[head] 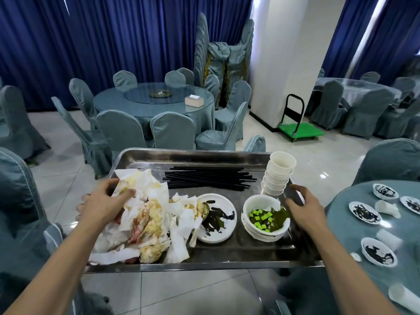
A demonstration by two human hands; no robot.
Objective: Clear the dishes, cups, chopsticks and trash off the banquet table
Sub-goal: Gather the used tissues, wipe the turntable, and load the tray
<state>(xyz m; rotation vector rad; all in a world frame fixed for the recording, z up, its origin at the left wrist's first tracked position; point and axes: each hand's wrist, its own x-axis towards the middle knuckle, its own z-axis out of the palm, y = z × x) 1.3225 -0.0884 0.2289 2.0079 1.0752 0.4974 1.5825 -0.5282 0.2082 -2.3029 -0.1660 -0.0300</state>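
Between two banquet tables, a steel tray [159, 159] loaded with cleared tableware is held over the tiled floor by a person's two bare hands. On its left half lies a heap of stained paper napkins [145, 214]; the left hand [103, 201] sits at the tray's left edge with its fingers curled over the crumpled paper, gripping it. A bundle of black chopsticks [209, 178] lies across the far part of the tray, and a leaning stack of white paper cups [278, 173] stands at the far right corner. Nearer the person, a white plate [216, 214] smeared with dark sauce sits beside a stack of white bowls [264, 215], the top one holding green cubes. The right hand [302, 205] grips the tray's right rim, thumb over the edge. To the right, the banquet table [354, 223] under blue cloth carries more sauce-streaked small plates [364, 212] and crushed cups [387, 208]. Beyond the tray stand covered chairs [172, 130] round another round table [154, 103], a green platform trolley [300, 130] and blue curtains [91, 42].
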